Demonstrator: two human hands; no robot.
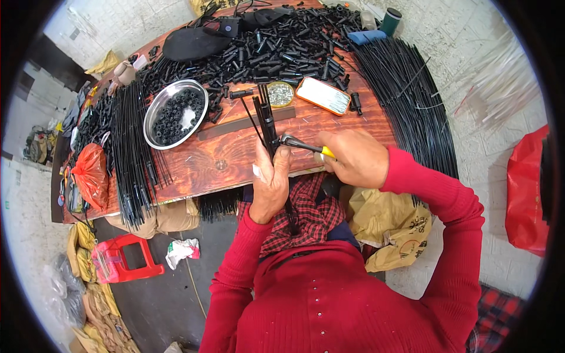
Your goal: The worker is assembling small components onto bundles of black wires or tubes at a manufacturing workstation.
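the left hand (272, 179) is wrapped around a bunch of black rods (268, 126), its thumb lying along the near side. the rods stand nearly upright in its grasp, above the front edge of the table, with one thin piece leaning out to the left. a black length runs down below the hand toward the lap. a small white strip is stuck on the left hand.

the right hand (356, 157) has its fingers curled around the pliers (303, 145), whose handle shows yellow near the palm. the metal head of the pliers meets the rods just above the left thumb; whether it is biting on one, i cannot tell.

on the reddish wooden table (226, 176), a flat brown bar (244, 124) lies behind the rods. to the left is a round metal bowl (200, 94) of small black rings (170, 120). beyond the bar are a yellow tub (281, 105) of small silvery bits and, just beside it, a white tray (321, 106) with an orange rim. a large heap of black tubes (265, 56) covers the back. long thin black sticks are bundled at the right (406, 106) and the left (130, 147), the left ones hanging over the front edge. a tied red bag (91, 179) sits near them, and a red stool (130, 259) is on the floor below.
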